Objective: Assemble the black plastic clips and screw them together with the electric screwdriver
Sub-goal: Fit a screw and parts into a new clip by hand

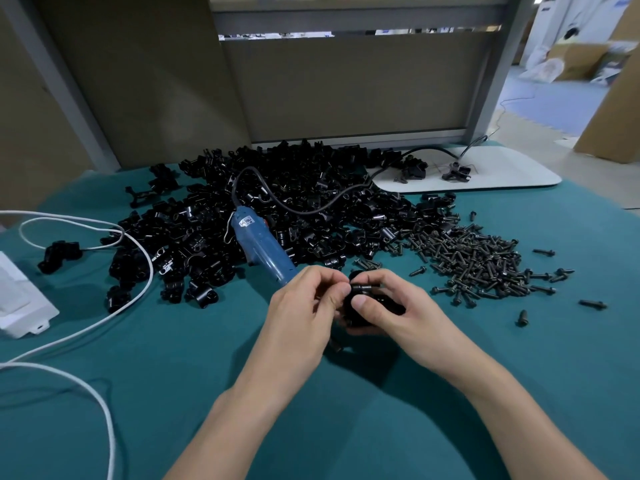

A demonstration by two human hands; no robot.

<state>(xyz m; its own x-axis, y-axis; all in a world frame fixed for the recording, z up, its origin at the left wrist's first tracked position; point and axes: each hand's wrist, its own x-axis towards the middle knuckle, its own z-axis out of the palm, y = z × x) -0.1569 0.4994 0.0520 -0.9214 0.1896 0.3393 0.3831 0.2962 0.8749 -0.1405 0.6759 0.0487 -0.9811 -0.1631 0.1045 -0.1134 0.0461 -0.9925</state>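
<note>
One white box (pixel 20 299) sits at the left edge, with a white cable (pixel 104 317) looping past it over the green cloth (pixel 173 393).

Upper centre: pile of loose clips (pixel 294 202). The screwdriver (pixel 259 247) lies against its near side, tip toward the hands, untouched. Its black cord (pixel 329 202) runs back over the pile.

Centre of frame: left hand (pixel 304 317) and right hand (pixel 398 313) meet on one clip (pixel 360 308), held above the cloth. Left fingers are curled, pinching the clip's left side. Right thumb and forefinger pinch its right side. A screw (pixel 362 289) lies across the clip's top between the fingertips. Cannot tell which hand holds it, or whether it sits in a hole.

Right of centre: heap of screws (pixel 478 268), with strays beyond it.

Judged step: seating the screw by hand, driver not yet taken up.

Risks:
- The screw is small and dark against dark plastic, so it may enter tilted and cross-thread under power.
- The clip halves may shift apart when one hand lets go to reach the screwdriver.
- A dropped screw would roll among the strays.
- The cord may drag clips off the pile when the driver is lifted.
</note>
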